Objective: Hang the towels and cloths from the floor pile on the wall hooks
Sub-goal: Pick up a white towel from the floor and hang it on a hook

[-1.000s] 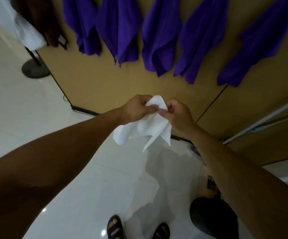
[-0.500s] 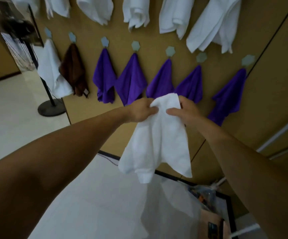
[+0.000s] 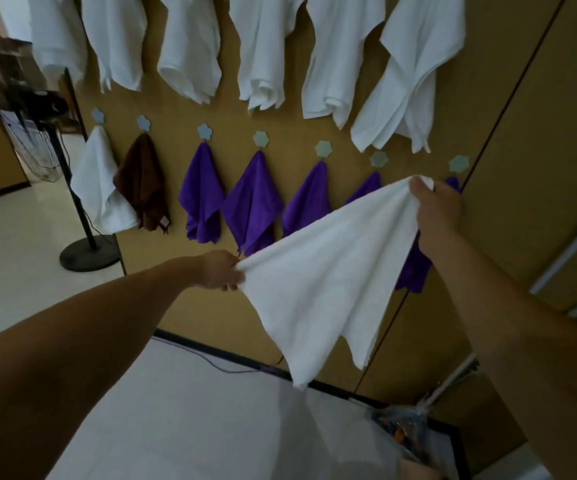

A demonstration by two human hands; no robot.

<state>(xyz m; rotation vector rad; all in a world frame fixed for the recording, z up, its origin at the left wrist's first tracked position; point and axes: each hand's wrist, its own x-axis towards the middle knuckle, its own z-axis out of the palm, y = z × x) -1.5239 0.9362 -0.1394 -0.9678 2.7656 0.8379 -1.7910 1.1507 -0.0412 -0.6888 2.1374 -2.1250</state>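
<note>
The left hand (image 3: 221, 271) grips one corner of a white cloth (image 3: 321, 271), fingers curled round the bunched edge. The right hand (image 3: 436, 206), held higher, pinches the opposite corner. Between them the cloth is pulled taut on a slant, plain and soft-looking, with two loose points drooping below. It hangs in the air before the tan wall (image 3: 522, 133). Behind it are flower-shaped wall hooks (image 3: 261, 139) carrying purple cloths (image 3: 252, 206) and a brown cloth (image 3: 143, 181). Large white towels (image 3: 263, 46) hang above.
</note>
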